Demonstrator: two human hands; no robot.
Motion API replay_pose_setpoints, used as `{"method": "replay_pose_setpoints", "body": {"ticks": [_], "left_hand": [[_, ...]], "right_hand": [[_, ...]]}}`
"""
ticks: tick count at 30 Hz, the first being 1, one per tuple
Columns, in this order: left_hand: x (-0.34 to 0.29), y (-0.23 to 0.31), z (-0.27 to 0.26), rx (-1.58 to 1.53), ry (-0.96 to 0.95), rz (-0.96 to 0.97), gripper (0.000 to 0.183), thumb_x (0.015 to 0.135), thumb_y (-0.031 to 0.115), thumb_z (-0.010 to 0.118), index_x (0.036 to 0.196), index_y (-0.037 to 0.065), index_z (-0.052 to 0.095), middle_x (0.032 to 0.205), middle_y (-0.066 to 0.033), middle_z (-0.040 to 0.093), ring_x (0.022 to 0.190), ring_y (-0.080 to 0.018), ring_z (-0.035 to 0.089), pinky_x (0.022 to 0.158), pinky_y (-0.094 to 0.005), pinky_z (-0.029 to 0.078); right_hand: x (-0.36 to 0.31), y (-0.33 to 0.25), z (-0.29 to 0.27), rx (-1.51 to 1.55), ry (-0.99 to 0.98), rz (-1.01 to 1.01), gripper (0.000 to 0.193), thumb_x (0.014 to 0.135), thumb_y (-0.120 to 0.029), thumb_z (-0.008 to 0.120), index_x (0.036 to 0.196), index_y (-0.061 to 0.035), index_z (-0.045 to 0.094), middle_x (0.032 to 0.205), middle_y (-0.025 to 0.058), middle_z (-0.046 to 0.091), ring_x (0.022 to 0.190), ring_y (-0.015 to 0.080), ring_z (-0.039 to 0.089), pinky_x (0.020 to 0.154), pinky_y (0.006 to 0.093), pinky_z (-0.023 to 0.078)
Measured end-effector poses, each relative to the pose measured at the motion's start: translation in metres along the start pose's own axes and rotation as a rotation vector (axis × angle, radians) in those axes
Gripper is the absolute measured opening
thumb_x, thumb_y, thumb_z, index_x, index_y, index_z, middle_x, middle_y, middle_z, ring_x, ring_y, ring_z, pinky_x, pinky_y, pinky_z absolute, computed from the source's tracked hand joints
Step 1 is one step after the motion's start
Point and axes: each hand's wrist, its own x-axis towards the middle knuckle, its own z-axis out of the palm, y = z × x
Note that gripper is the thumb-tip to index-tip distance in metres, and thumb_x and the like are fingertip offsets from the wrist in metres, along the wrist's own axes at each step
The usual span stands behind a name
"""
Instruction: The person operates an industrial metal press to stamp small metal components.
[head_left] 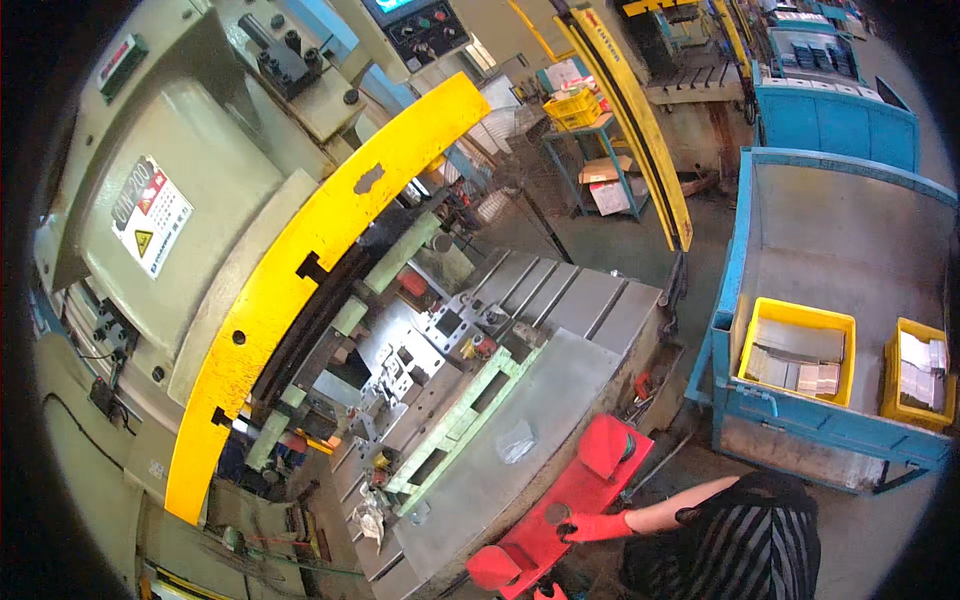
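Observation:
My right hand (592, 526), in a red glove, reaches over a red control stand (545, 490). Its fingers are apart and lie beside a round dark knob (557, 513) at the stand's middle; whether they touch it I cannot tell. Red hooded guards, an upper one (606, 446) and a lower one (494, 567), sit at the stand's two ends. Only a bit of my left hand (549, 592), also red-gloved, shows at the lower edge, near the lower guard. Its fingers are mostly hidden. Behind the stand, a metal die (408, 358) sits on the press bed (560, 375).
A yellow curved beam (330, 235) crosses the press front. Clear plastic (515, 441) lies on the bed plate beside a pale green bar (470, 425). At right, a blue-framed bin (800, 425) holds yellow crates, one (848, 345) with flat metal parts. A yellow post (635, 130) stands beyond.

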Motion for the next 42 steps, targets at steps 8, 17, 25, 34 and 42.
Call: {"method": "replay_pose_setpoints", "body": {"ticks": [8, 17, 25, 34, 42], "left_hand": [[-0.004, -0.046, -0.012, 0.032, -0.018, 0.069, 0.031, 0.083, 0.028, 0.059, 0.096, 0.0, 0.063, 0.088, -0.0183, 0.063, 0.083, -0.0318, 0.059, 0.073, -0.0408, 0.045], [-0.015, -0.13, -0.01, 0.022, -0.153, 0.176, 0.026, 0.087, 0.023, 0.054, 0.089, -0.002, 0.061, 0.079, -0.0198, 0.06, 0.075, -0.0317, 0.057, 0.07, -0.0411, 0.045], [-0.039, -0.056, -0.043, 0.055, -0.101, 0.224, 0.026, 0.088, 0.024, 0.056, 0.089, -0.001, 0.062, 0.08, -0.0189, 0.062, 0.075, -0.0312, 0.058, 0.068, -0.0401, 0.045], [-0.04, -0.103, -0.015, 0.137, -0.108, 0.01, 0.044, 0.073, 0.026, 0.069, 0.103, -0.004, 0.059, 0.101, -0.0234, 0.061, 0.096, -0.0389, 0.056, 0.084, -0.0432, 0.045], [-0.049, -0.085, -0.017, 0.196, -0.068, -0.011, 0.047, 0.072, 0.027, 0.072, 0.103, -0.005, 0.059, 0.101, -0.0239, 0.06, 0.096, -0.0384, 0.056, 0.085, -0.0435, 0.045]], "right_hand": [[-0.019, -0.024, 0.029, -0.055, -0.101, 0.117, 0.037, 0.082, -0.026, 0.059, 0.11, -0.0024, 0.057, 0.105, 0.0208, 0.061, 0.102, 0.0333, 0.058, 0.084, 0.0411, 0.045], [-0.045, -0.06, 0.064, -0.12, -0.048, 0.023, 0.048, 0.081, -0.032, 0.061, 0.12, -0.0055, 0.054, 0.11, 0.0197, 0.06, 0.103, 0.0322, 0.057, 0.088, 0.0413, 0.044], [-0.056, -0.116, 0.05, -0.057, -0.218, 0.225, 0.055, 0.081, -0.038, 0.062, 0.123, -0.0025, 0.052, 0.115, 0.0221, 0.056, 0.11, 0.0354, 0.051, 0.093, 0.0425, 0.039], [-0.066, -0.074, 0.063, -0.21, -0.133, 0.192, 0.052, 0.082, -0.035, 0.059, 0.116, 0.0026, 0.054, 0.113, 0.0252, 0.056, 0.11, 0.0377, 0.051, 0.094, 0.0422, 0.04], [-0.068, -0.059, 0.066, -0.217, -0.185, 0.192, 0.055, 0.08, -0.036, 0.062, 0.122, -0.0021, 0.052, 0.115, 0.0224, 0.056, 0.11, 0.0361, 0.051, 0.093, 0.0432, 0.04]]}}
